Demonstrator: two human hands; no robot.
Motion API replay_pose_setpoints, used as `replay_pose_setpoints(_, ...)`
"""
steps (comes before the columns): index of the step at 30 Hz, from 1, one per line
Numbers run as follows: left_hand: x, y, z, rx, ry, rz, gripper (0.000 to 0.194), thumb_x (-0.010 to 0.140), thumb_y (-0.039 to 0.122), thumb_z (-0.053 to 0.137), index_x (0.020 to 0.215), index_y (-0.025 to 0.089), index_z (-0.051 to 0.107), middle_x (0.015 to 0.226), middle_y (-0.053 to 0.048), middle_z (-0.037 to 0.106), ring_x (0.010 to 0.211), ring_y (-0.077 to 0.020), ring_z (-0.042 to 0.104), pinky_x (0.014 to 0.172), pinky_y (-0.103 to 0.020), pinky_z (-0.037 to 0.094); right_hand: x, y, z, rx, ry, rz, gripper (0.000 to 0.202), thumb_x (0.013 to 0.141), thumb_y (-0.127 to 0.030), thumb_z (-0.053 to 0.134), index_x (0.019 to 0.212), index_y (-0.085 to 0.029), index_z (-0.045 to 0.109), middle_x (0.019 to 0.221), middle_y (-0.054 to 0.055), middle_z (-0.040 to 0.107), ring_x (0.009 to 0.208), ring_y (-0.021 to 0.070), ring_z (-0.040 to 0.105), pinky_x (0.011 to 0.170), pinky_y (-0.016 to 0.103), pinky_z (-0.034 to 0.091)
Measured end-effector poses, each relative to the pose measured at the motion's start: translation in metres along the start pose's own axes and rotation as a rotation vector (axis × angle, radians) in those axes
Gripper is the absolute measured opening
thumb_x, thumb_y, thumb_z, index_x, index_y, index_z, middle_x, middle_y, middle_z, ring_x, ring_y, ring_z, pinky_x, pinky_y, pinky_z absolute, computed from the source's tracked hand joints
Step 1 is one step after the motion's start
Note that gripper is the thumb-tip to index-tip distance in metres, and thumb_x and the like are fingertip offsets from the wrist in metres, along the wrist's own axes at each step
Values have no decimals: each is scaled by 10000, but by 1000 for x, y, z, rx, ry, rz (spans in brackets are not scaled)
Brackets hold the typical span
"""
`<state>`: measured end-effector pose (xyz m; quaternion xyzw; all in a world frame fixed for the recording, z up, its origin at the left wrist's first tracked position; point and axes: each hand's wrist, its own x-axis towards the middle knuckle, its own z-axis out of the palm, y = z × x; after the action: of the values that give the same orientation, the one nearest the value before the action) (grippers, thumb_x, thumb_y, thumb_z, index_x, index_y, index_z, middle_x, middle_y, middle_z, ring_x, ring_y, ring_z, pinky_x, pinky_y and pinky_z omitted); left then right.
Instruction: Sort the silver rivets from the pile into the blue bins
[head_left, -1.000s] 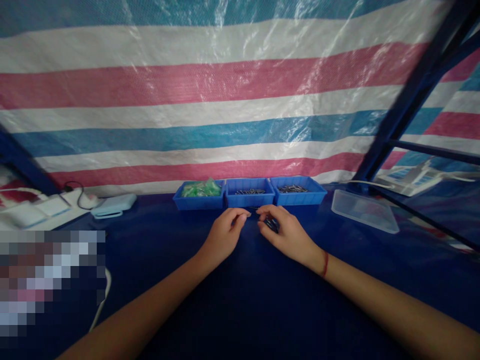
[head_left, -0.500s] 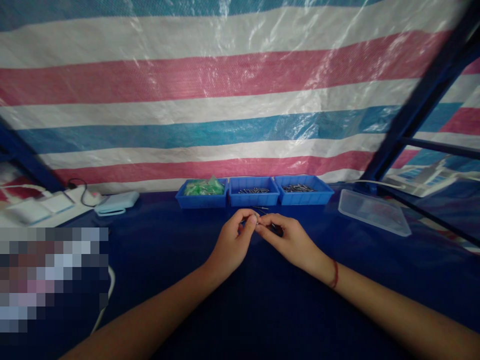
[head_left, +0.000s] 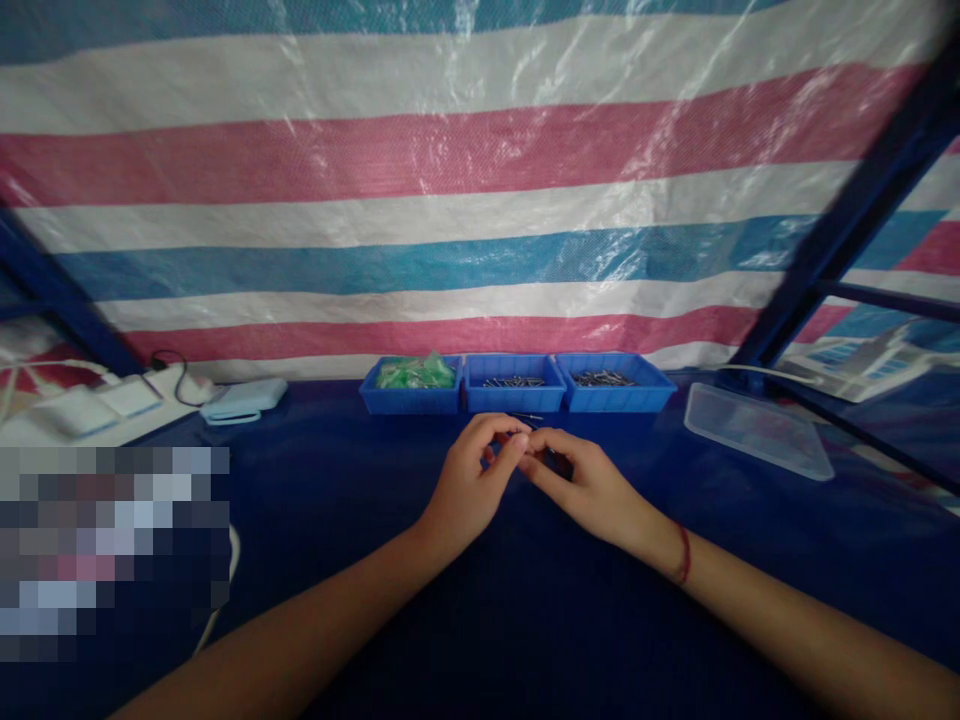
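My left hand (head_left: 480, 468) and my right hand (head_left: 581, 480) meet at the fingertips above the dark blue table (head_left: 517, 620). Both are closed in a pinch, thumbs against forefingers. Whatever sits between the fingertips is too small and too covered to name. Just beyond the fingers, a thin dark metal piece (head_left: 529, 416) lies on the table. Behind it stand three blue bins in a row: the left bin (head_left: 411, 402) contains green plastic bags (head_left: 416, 373), the middle bin (head_left: 516, 400) and the right bin (head_left: 619, 400) contain small metal pieces like screws or rivets.
A clear plastic lid (head_left: 757, 430) lies to the right. At the left are a light blue case (head_left: 244, 400), a white power strip (head_left: 161, 395) with plugs, and a white cable (head_left: 234, 550). Striped sheeting (head_left: 450, 220) hangs behind, between blue frame posts (head_left: 847, 220).
The whole view has shifted slightly, so the bins and hands appear a little further right. My fingertips stay together, with only a small change in finger position.
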<state>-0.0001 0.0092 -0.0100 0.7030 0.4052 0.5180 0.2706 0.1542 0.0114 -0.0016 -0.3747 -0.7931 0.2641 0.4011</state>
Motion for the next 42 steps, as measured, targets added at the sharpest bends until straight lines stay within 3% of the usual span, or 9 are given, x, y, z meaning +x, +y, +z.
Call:
replay_pose_setpoints(10, 4, -5, -3, 46, 31, -13, 106, 866, 234, 517, 905, 190, 605, 891, -19, 613, 814, -140, 574, 676, -251, 431, 1, -1, -5, 24, 281, -4, 93, 821, -279, 566, 809, -187, 579, 712, 0, 576, 642, 123, 532, 591, 250, 428)
replay_pose_setpoints(18, 2, -3, 0, 101, -69, 35, 140, 902, 256, 459, 944, 190, 575, 909, -28, 611, 836, -141, 576, 690, -256, 439, -2, -12, -13, -231, 229, -217, 48, 837, -215, 539, 809, -199, 575, 745, 7, 601, 712, 140, 566, 676, 275, 444)
replay_pose_setpoints(22, 7, -8, -7, 224, -30, 122, 304, 883, 242, 488, 1183, 200, 454, 996, -49, 603, 879, -150, 581, 774, -292, 461, 11, -1, -35, -381, 365, -177, 89, 840, -253, 537, 807, -200, 600, 754, 20, 638, 695, 154, 575, 665, 289, 446)
replay_pose_setpoints(25, 15, -19, -17, 450, -79, 191, 246, 873, 197, 480, 1116, 190, 520, 1009, -51, 599, 931, -171, 565, 868, -343, 444, 22, 23, -62, -517, 597, -55, 129, 821, -299, 550, 830, -193, 622, 736, 37, 649, 676, 177, 583, 640, 306, 444)
replay_pose_setpoints(28, 21, -29, -23, 665, -130, 115, 248, 867, 206, 477, 1096, 166, 563, 1056, -78, 599, 975, -212, 552, 880, -387, 440, 27, 50, -86, -661, 720, 65, 175, 819, -299, 524, 861, -174, 638, 781, 66, 671, 723, 210, 602, 674, 337, 440)
replay_pose_setpoints(31, 22, -31, -24, 816, -180, 12, 319, 866, 291, 493, 1147, 165, 572, 1095, -97, 596, 1001, -260, 542, 853, -432, 440, 25, 69, -95, -813, 660, 179, 216, 792, -295, 522, 908, -156, 639, 882, 108, 685, 810, 262, 596, 707, 383, 423)
replay_pose_setpoints(34, 21, -26, -22, 847, -247, -32, 255, 861, 350, 514, 1025, 217, 656, 1060, -65, 616, 988, -263, 542, 849, -437, 425, 22, 71, -90, -916, 624, 230, 279, 775, -315, 517, 978, -158, 627, 984, 137, 667, 909, 315, 560, 711, 415, 395)
replay_pose_setpoints(38, 20, -24, -21, 783, -256, -79, 182, 858, 348, 533, 880, 256, 688, 984, -27, 635, 948, -243, 550, 839, -429, 410, 22, 57, -76, -918, 606, 143, 269, 787, -312, 508, 993, -179, 619, 990, 119, 662, 957, 329, 535, 730, 424, 384)
replay_pose_setpoints(42, 20, -26, -21, 640, -217, -26, 149, 869, 293, 521, 865, 221, 651, 895, -15, 639, 873, -202, 561, 808, -380, 420, 19, 40, -58, -773, 418, -41, 160, 808, -274, 513, 857, -189, 639, 917, 74, 678, 912, 274, 571, 801, 423, 402)
